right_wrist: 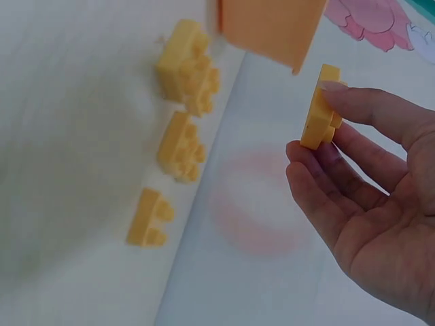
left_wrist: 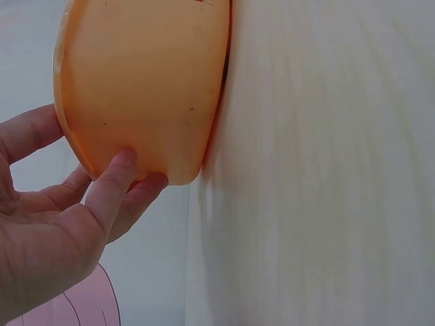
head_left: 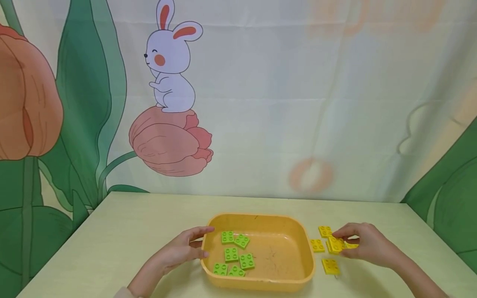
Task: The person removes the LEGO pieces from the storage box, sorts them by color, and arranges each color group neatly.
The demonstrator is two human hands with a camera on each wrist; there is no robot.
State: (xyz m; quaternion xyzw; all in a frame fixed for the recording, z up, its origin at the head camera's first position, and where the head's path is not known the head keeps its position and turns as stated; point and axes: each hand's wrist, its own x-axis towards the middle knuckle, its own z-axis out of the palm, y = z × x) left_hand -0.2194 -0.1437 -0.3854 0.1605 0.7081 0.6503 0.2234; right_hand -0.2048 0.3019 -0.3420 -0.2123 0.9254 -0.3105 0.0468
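Observation:
A yellow plastic basin (head_left: 261, 283) stands on the table, with several green building blocks (head_left: 231, 254) lying studs up in its left half. At the basin's left end my left hand (head_left: 182, 248) holds the rim. The left wrist view shows fingertips (left_wrist: 124, 159) against the basin's outer wall. On the right, my right hand (head_left: 372, 242) pinches a yellow building block (right_wrist: 319, 112) between thumb and fingers, raised above the table beside the basin. Several more yellow blocks (head_left: 330, 266) lie on the table around and below that hand.
The pale table (head_left: 156, 211) reaches back to a hanging cloth (head_left: 253, 124) printed with a rabbit and tulips. The basin's wall (head_left: 312, 265) rises between the green blocks and the loose yellow ones.

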